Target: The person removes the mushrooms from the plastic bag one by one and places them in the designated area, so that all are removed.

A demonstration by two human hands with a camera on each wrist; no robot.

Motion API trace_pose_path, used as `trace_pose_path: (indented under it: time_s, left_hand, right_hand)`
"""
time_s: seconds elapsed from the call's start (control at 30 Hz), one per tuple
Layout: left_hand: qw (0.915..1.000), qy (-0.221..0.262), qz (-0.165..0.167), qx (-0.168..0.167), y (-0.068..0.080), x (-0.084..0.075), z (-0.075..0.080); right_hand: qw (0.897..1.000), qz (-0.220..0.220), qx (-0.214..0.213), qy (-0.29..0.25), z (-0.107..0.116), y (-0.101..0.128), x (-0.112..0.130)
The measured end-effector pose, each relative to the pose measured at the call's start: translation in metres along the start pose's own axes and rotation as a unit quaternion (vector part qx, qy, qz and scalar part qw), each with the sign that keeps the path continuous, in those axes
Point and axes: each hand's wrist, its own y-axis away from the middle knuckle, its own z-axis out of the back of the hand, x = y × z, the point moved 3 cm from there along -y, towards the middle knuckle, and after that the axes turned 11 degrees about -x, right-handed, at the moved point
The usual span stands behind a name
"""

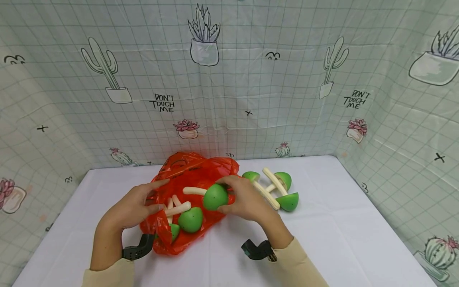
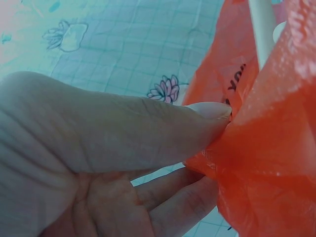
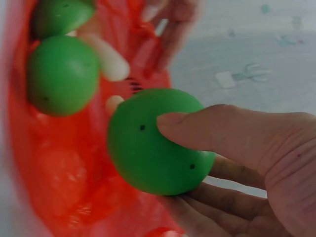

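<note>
3 toys in the bag: green-capped toy mushrooms [image 1: 190, 219] with cream stems lie in the mouth of the red plastic bag [image 1: 186, 171], between the 2 hands; a 3rd green cap shows only as a sliver under the left hand, so 3 is a fair guess, not a firm count.
Left hand: the left hand [image 1: 138, 203] pinches the bag's edge; in the left wrist view thumb and fingers [image 2: 187, 197] close on the red film, holding the mouth up.
Right hand: the right hand [image 1: 245, 201] grips 1 mushroom by its cap [image 3: 155, 140], thumb over the top and fingers curled under, right at the bag's opening.
Held mushroom: its stem points toward the left hand, over the bag's inside; cap touching neither the table nor, as far as I can tell, the toys below.
Beyond the right hand: 3 loose mushrooms [image 1: 274, 189] lie in a small heap on the white table [image 1: 340, 223], just past the right fingertips and outside the bag.
Progress, judged: whichever way the toys are travelling, roughly half are in the bag and half out, with 1 at the opening.
</note>
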Motion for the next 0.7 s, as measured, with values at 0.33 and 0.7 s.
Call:
trace_pose_path:
  time_s: [0.33,0.7]
  left_hand:
    - [0.9999,0.004,0.013,-0.003,0.001,-0.001,-0.002]
    - [1.0,-0.007,0.006,-0.003,0.001,-0.002,-0.001]
  right_hand:
    - [0.998,0.015,-0.001,-0.06,0.038,0.008,0.011]
    - [0.988,-0.023,-0.04,-0.145,0.083,0.016,-0.003]
